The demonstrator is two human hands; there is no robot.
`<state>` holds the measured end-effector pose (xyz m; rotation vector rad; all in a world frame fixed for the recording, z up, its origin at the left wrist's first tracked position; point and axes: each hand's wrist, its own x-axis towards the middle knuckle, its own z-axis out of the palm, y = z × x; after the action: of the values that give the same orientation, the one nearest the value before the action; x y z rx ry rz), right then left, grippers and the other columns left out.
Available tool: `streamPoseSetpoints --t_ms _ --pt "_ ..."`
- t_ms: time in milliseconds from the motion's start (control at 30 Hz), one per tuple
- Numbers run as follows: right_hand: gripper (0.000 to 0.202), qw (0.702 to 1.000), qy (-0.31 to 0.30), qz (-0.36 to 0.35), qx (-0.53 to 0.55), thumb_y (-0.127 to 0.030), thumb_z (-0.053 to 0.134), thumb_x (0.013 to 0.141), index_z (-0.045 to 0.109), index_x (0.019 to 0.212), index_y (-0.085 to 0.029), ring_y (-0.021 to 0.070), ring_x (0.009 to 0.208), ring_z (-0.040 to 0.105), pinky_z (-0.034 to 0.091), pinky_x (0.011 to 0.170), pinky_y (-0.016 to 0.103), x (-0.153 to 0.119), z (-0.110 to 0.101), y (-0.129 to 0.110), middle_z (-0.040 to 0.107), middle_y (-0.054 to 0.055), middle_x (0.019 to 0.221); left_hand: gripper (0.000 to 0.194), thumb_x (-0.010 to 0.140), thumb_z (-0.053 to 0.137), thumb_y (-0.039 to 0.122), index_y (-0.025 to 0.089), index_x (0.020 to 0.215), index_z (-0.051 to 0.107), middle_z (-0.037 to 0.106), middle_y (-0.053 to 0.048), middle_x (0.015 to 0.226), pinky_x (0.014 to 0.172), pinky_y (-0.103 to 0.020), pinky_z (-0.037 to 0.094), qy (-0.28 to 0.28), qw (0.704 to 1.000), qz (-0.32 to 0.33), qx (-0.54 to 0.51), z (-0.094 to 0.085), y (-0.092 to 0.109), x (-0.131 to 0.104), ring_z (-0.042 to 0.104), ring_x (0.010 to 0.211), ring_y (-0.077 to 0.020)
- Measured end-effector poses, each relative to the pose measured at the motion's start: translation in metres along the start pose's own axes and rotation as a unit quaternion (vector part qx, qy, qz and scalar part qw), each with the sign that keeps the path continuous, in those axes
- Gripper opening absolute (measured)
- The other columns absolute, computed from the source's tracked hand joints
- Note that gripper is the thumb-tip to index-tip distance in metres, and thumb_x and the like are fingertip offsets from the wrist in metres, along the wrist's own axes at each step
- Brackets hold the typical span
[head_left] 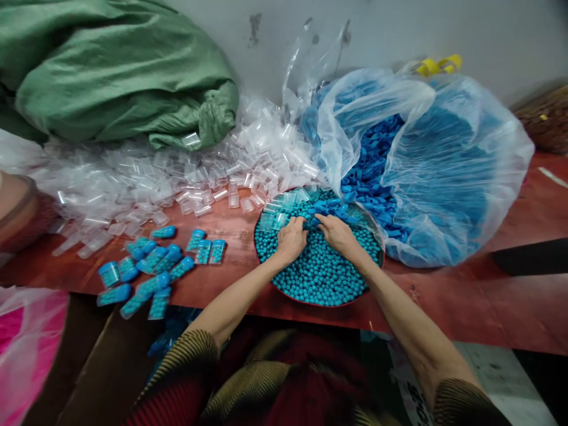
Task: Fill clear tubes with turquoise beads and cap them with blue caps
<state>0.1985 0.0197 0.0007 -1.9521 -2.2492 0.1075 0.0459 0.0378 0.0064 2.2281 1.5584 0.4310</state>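
Note:
A round tray (382,260) full of small turquoise beads (319,278) sits in front of me. Over the beads, my left hand (293,241) has its fingers curled closed, and whatever they hold is hidden. My right hand (338,235) is close beside it, fingers pinched near the left fingertips; a bit of blue shows there, too small to name. Just beyond both hands, several blue caps (331,207) lie on the beads at the tray's far side. Clear plastic containers (273,220) rest on the beads at the far left of the tray.
Capped, bead-filled containers (153,260) lie left of the tray on the red table (239,287). Behind them spreads a heap of clear containers (195,177) below a green sack (119,77). A plastic bag (452,165) of blue caps stands at right. A pink bag (26,349) is lower left.

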Motion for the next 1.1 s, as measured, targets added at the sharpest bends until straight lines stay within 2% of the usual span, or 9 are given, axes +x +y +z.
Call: streamPoseSetpoints --t_ms 133,267,367,467,633,733,867,1000,1100 --pt "0.038 0.999 -0.032 -0.023 -0.016 -0.020 0.038 0.091 0.057 0.124 -0.018 0.0224 0.089 0.060 0.044 0.077 0.030 -0.001 0.005 -0.002 0.066 0.011 0.095 0.024 0.086 0.053 0.030 0.024 0.108 0.060 0.058 -0.006 0.105 0.076 -0.029 0.044 -0.017 0.999 -0.007 0.036 0.004 -0.005 0.001 0.059 0.091 -0.0198" --pt "0.034 0.998 -0.053 -0.006 -0.017 -0.019 0.041 0.089 0.062 0.116 -0.018 0.0242 0.088 0.062 0.047 0.075 0.032 -0.017 0.000 0.010 0.068 0.012 0.092 0.022 0.086 0.053 0.031 0.024 0.103 0.062 0.057 -0.005 0.100 0.079 -0.029 0.044 -0.034 0.999 0.004 0.005 0.001 -0.010 0.004 0.058 0.090 -0.0194" --pt "0.037 0.996 -0.002 0.009 0.093 -0.018 0.044 0.086 0.061 0.119 -0.016 0.0244 0.097 0.063 0.049 0.083 0.035 -0.023 -0.003 0.016 0.068 0.012 0.106 0.020 0.085 0.053 0.028 0.019 0.101 0.060 0.058 -0.006 0.100 0.087 -0.031 0.043 -0.041 0.997 0.038 -0.045 -0.005 -0.013 0.004 0.056 0.097 -0.0206" --pt "0.039 0.967 0.061 -0.003 0.247 -0.021 0.045 0.085 0.060 0.122 -0.018 0.0223 0.104 0.062 0.048 0.090 0.037 -0.023 -0.003 0.009 0.067 0.008 0.116 0.018 0.084 0.050 0.021 0.015 0.100 0.056 0.060 -0.006 0.093 0.086 -0.033 0.044 -0.068 0.988 0.061 -0.124 -0.008 -0.015 0.001 0.057 0.091 -0.0194" --pt "0.032 0.912 0.051 0.051 0.404 -0.028 0.050 0.083 0.069 0.107 -0.020 0.0190 0.075 0.067 0.053 0.074 0.033 -0.022 0.000 -0.012 0.074 0.004 0.091 0.026 0.082 0.048 0.018 0.015 0.108 0.050 0.059 -0.003 0.087 0.082 -0.033 0.048 -0.100 0.954 0.065 -0.276 -0.007 -0.020 -0.009 0.058 0.085 -0.0171" --pt "0.029 0.890 0.027 0.088 0.446 -0.029 0.053 0.080 0.072 0.100 -0.020 0.0173 0.061 0.065 0.052 0.065 0.030 -0.024 -0.002 -0.018 0.073 0.002 0.072 0.038 0.081 0.048 0.019 0.017 0.119 0.046 0.053 0.002 0.075 0.067 -0.029 0.052 -0.131 0.930 0.033 -0.342 -0.006 -0.023 -0.016 0.055 0.067 -0.0133" --pt "0.026 0.894 0.047 0.096 0.436 -0.027 0.056 0.077 0.074 0.095 -0.020 0.0177 0.067 0.065 0.051 0.069 0.030 -0.028 -0.007 -0.024 0.075 0.003 0.082 0.048 0.081 0.047 0.021 0.018 0.128 0.041 0.040 0.006 0.066 0.044 -0.021 0.046 -0.161 0.884 -0.013 -0.439 -0.007 -0.022 -0.023 0.041 0.047 -0.0066" --pt "0.026 0.898 0.068 0.096 0.423 -0.029 0.053 0.081 0.074 0.095 -0.021 0.0156 0.058 0.062 0.049 0.062 0.028 -0.033 -0.009 -0.031 0.073 0.001 0.074 0.054 0.080 0.049 0.021 0.015 0.133 0.038 0.039 0.005 0.067 0.039 -0.019 0.045 -0.149 0.862 -0.024 -0.483 -0.008 -0.018 -0.027 0.040 0.045 -0.0054" --pt "0.028 0.914 0.079 0.057 0.395 -0.027 0.049 0.085 0.072 0.100 -0.020 0.0144 0.055 0.059 0.048 0.060 0.027 -0.039 -0.007 -0.037 0.070 0.001 0.068 0.048 0.081 0.048 0.021 0.015 0.128 0.044 0.046 0.004 0.070 0.036 -0.018 0.041 -0.126 0.860 -0.051 -0.492 -0.007 -0.017 -0.029 0.042 0.042 -0.0046"
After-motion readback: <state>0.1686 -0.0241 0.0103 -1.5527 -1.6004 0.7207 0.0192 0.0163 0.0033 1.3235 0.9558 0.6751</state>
